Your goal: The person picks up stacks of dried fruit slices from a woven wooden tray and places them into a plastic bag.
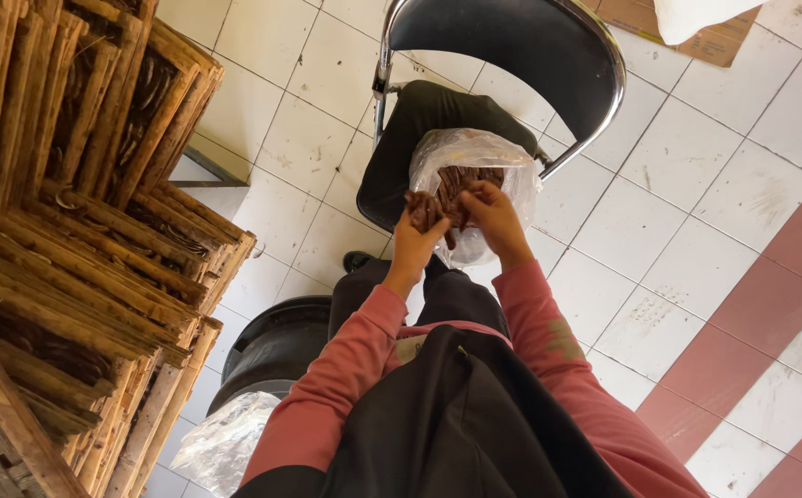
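Head view looks straight down at a person in a pink long-sleeved top with a dark apron, standing in front of a black chair [548, 46] with a chrome frame. On the chair seat sits a clear plastic bag [512, 166], its mouth open and partly filled with dark brown dried strips [470, 177], which look like leaves or pods, though their exact kind cannot be told.

Left hand [419, 231] is curled around a small bunch of the brown strips [422, 210], held at the near edge of the bag's mouth. Right hand [491, 214] is just beside it, fingers bent down onto the strips at the bag's opening; whether it pinches any or only presses on them cannot be told. Both hands are close together, nearly touching.

To the left stands a tall stack of wooden frame trays [78, 212] with more dark strips lying between the slats. Near the person's feet sits a black round bucket [277, 346], and just below it a crumpled clear plastic sheet [226, 443]. A white tiled floor [696, 212] with a reddish band runs on the right.
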